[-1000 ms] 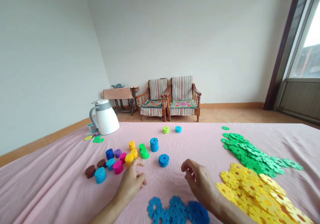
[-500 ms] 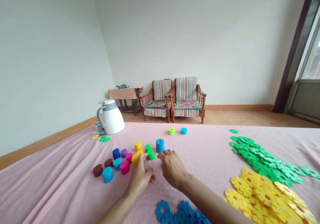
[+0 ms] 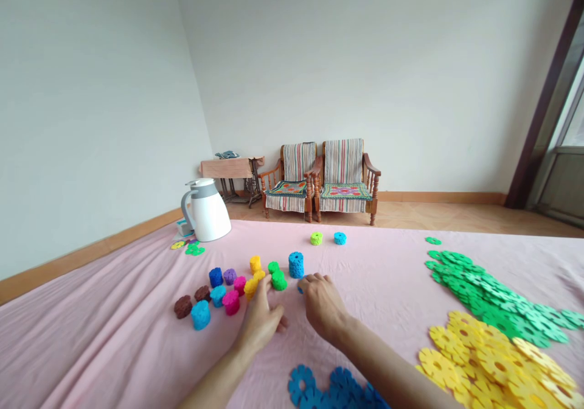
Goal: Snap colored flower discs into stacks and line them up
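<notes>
tall blue stack (image 3: pixel 296 265) of flower-shaped plastic discs, upright on a bench (image 3: pixel 381 287) spread with pink cloth (image 3: pixel 118 360). the bench's far edge runs nearly straight behind the stack, beyond a short lime-green stack (image 3: pixel 316 238) and a short light-blue stack (image 3: pixel 340 238). to the tall stack's right, a broad stretch of cloth reaches to the green disc heap (image 3: pixel 493 311); the yellow disc heap (image 3: pixel 486 369) lies to its near right.

right hand (image 3: pixel 323 302): just in front and right of the tall stack, palm down, fingers curled in a narrow grip over a blue piece (image 3: pixel 300 289), of which only a sliver shows; whether the grip is closed on it cannot be told. left hand (image 3: pixel 260 321): to the tall stack's near left, grip partly open, thumb and forefinger apart, with nothing seen between them; the forefinger is beside a yellow stack (image 3: pixel 250 287), contact uncertain. loose blue discs (image 3: pixel 341 389) lie well in front of the tall stack.
</notes>
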